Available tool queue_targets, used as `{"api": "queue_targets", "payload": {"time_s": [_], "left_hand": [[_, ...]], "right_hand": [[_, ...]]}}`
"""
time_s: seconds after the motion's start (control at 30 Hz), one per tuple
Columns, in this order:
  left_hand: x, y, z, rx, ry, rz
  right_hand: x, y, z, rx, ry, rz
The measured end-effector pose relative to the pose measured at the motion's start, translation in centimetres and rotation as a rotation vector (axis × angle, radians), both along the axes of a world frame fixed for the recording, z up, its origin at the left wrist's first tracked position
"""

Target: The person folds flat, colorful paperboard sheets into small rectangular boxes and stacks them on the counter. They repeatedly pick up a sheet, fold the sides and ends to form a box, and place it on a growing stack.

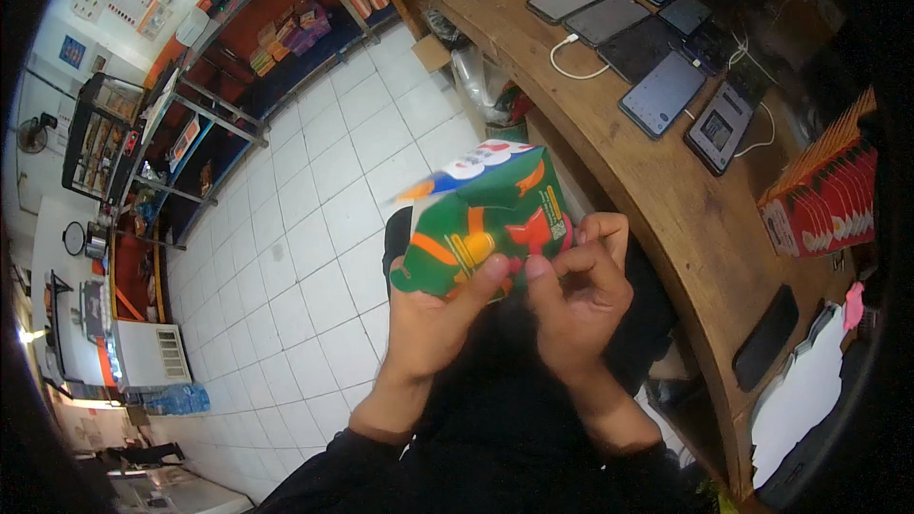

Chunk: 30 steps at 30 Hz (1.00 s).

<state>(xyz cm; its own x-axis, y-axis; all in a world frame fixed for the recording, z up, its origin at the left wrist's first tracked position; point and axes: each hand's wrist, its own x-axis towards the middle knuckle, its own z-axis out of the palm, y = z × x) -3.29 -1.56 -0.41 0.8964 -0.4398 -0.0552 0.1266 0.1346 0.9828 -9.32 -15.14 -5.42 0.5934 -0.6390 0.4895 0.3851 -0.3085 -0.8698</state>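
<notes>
Beyond a blue bottle point(178, 400) at far left and a white tiled floor point(295, 295), a seated person's left hand point(428, 333) grips a folded green card point(490, 214) above the lap, thumb pressed on its printed face and the other fingers largely hidden behind. The right hand point(586, 305) works at the card's lower right edge, its fingers curled and thumb and forefinger pinching there. At right, a wooden desk point(509, 33) bears several phones point(663, 93), red cartons point(821, 205) and white paper point(800, 390).
</notes>
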Motion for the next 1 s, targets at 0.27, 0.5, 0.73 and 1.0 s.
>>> {"api": "queue_targets", "payload": {"time_s": [0.27, 0.5, 0.73, 1.0], "left_hand": [[1.2, 0.7, 0.2, 0.482, -0.338, -0.247], [2.5, -1.2, 0.2, 0.359, -0.546, -0.255], [3.2, -2.2, 4.6, 0.557, -0.702, -0.469], [1.2, -5.3, 9.9, 0.668, -0.919, -0.694]], "right_hand": [[-0.6, -3.2, 1.8, -0.022, 0.048, 0.253], [-0.8, -5.3, 1.4, -0.269, 0.105, 0.170], [-1.7, -7.6, 1.7, -0.714, 0.216, 0.343], [-4.0, -9.7, 1.7, -0.470, 0.255, 0.382]]}}
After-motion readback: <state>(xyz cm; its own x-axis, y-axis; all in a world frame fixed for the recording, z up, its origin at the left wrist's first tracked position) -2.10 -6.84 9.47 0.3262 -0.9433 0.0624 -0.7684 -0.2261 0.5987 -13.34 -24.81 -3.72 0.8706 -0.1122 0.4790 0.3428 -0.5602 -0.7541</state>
